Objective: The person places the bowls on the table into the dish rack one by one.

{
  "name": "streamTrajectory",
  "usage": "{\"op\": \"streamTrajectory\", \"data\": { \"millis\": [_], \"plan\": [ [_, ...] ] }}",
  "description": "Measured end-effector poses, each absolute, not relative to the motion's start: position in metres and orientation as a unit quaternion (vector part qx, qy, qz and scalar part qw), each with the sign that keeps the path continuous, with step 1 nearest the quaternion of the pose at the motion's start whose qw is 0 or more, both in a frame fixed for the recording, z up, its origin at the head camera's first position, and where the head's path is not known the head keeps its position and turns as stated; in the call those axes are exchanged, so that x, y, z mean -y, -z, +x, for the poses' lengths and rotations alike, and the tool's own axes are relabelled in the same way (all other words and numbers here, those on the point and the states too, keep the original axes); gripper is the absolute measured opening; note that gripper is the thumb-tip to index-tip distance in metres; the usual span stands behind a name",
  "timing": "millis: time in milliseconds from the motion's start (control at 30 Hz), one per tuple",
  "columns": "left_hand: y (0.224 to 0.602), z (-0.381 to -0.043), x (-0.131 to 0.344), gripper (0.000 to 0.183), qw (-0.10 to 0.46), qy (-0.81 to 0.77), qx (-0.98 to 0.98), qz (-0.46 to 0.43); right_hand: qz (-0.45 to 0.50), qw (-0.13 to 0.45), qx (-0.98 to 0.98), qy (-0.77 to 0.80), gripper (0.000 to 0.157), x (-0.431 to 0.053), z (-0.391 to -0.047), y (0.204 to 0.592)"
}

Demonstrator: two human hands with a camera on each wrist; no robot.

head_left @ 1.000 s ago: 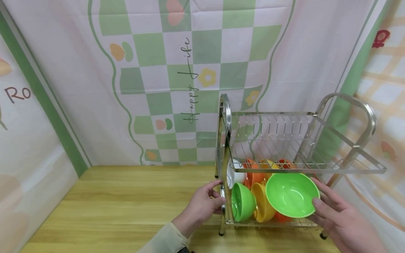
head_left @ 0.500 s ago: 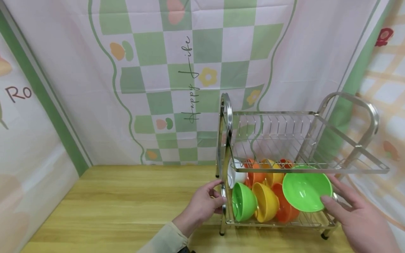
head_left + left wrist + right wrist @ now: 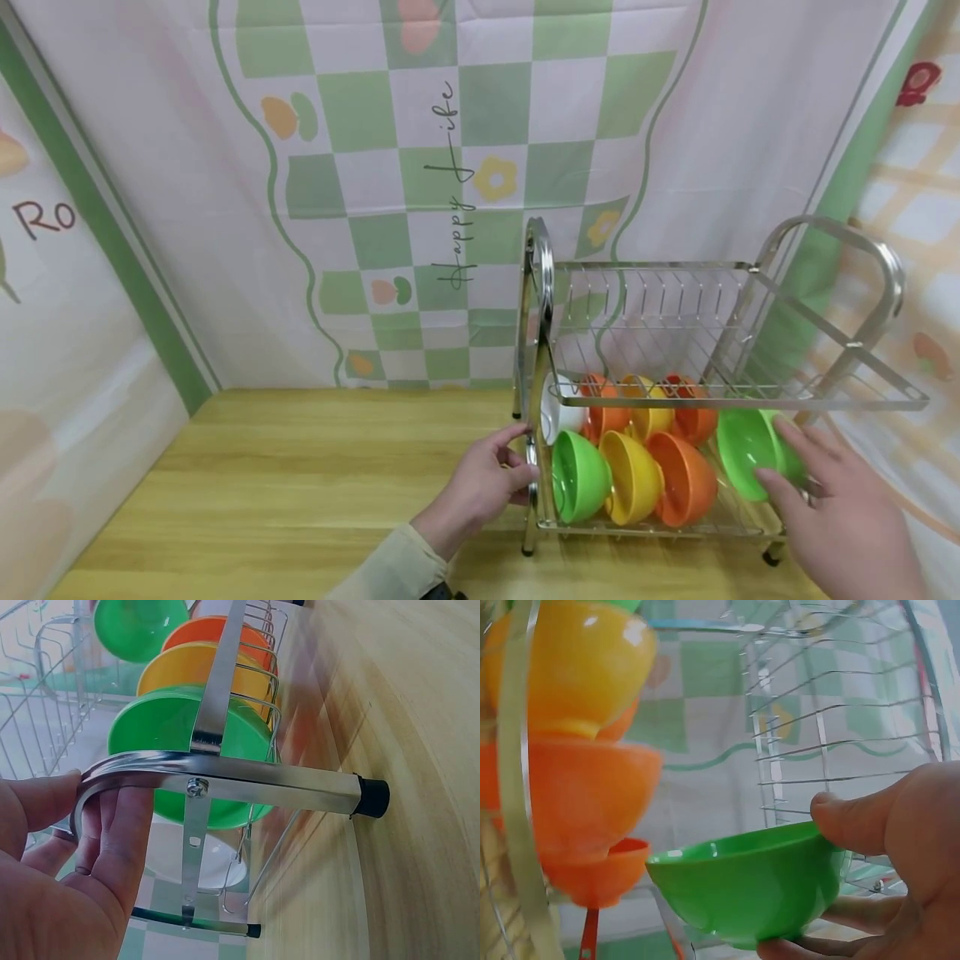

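Observation:
My right hand (image 3: 847,517) holds a green bowl (image 3: 753,454) on its side at the right end of the lower tier of a metal dish rack (image 3: 742,403). In the right wrist view, the thumb lies at the rim of this bowl (image 3: 750,889), with fingers under its base. On the rack's left side, my left hand (image 3: 480,479) grips the bent tube of the frame, seen closely in the left wrist view. Along the lower tier's front stand another green bowl (image 3: 588,479), a yellow bowl (image 3: 637,479) and an orange bowl (image 3: 693,483), all on edge.
Behind them is a second row with a white bowl (image 3: 561,412), an orange bowl (image 3: 609,417), a yellow bowl (image 3: 654,419) and a red-orange bowl (image 3: 699,421). The upper tier overhangs this row. Wooden tabletop (image 3: 315,483) extends left; a patterned curtain (image 3: 420,200) hangs behind.
My right hand has carried the green bowl rightward and in under the upper tier, turning it onto its side. The orange front bowl is now uncovered. My left hand keeps its grip.

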State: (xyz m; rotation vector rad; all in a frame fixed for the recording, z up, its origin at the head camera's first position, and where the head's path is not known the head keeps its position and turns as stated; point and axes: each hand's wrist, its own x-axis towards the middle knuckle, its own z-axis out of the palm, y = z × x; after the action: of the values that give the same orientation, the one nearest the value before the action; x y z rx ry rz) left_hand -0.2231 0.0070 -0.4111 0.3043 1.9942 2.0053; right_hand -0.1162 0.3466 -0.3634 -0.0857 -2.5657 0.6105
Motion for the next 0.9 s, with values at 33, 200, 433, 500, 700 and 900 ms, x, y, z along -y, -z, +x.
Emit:
{"op": "streamTrajectory", "data": {
  "millis": [33, 200, 433, 500, 700, 900],
  "plan": [
    [0.411, -0.223, -0.007, 0.07, 0.148, -0.697, -0.694, 0.106, -0.025, 0.257, 0.943, -0.21, 0.068, -0.346, -0.117, 0.365],
    [0.41, -0.223, -0.007, 0.069, 0.146, -0.694, -0.696, 0.107, -0.034, 0.242, 0.954, -0.175, 0.067, -0.344, -0.12, 0.373],
    [0.41, -0.223, -0.007, 0.069, 0.144, -0.692, -0.7, 0.105, -0.053, 0.206, 0.964, -0.162, 0.068, -0.342, -0.127, 0.383],
    [0.41, -0.223, -0.007, 0.069, 0.143, -0.692, -0.7, 0.105, -0.047, 0.211, 0.963, -0.16, 0.068, -0.343, -0.128, 0.388],
    [0.41, -0.222, -0.007, 0.068, 0.143, -0.692, -0.7, 0.105, -0.045, 0.19, 0.967, -0.162, 0.068, -0.344, -0.132, 0.401],
    [0.411, -0.223, -0.007, 0.069, 0.143, -0.692, -0.7, 0.102, -0.031, 0.189, 0.968, -0.163, 0.064, -0.345, -0.135, 0.412]
  ]
}}
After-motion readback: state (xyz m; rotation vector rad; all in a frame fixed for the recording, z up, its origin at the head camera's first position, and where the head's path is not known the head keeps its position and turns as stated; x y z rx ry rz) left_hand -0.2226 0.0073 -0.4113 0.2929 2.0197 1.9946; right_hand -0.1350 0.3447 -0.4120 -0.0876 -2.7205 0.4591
